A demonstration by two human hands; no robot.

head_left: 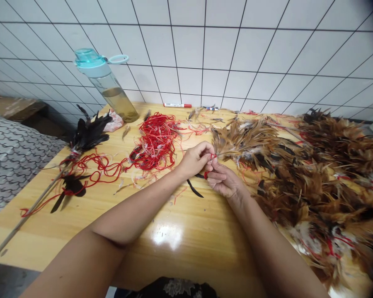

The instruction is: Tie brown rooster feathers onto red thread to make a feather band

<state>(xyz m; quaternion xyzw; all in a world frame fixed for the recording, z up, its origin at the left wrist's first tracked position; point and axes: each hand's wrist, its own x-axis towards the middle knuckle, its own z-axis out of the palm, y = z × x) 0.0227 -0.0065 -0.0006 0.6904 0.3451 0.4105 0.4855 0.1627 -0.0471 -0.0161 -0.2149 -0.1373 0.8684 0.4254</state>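
Note:
My left hand (pixel 196 160) is closed in a pinch, thumb against fingers, on red string at the quill ends of a brown feather bunch (pixel 240 138). Close beside it, my right hand (pixel 225 181) has its fingers curled, with thumb and forefinger at the same tied end. A bit of red, seemingly string, shows between its lower fingers. The bunch points away to the right, its tips resting among other feathers. Under the hands lies a loose black feather (pixel 194 189). The exact grip is partly hidden by the fingers.
A tangled red string pile (pixel 157 142) lies left of the hands. Black feathers (pixel 88 134) are tied on a stick (pixel 34 205) at the left. A water bottle (pixel 116 95) and marker (pixel 177 105) stand and lie near the tiled wall. Brown feather bunches (pixel 317 190) cover the right side.

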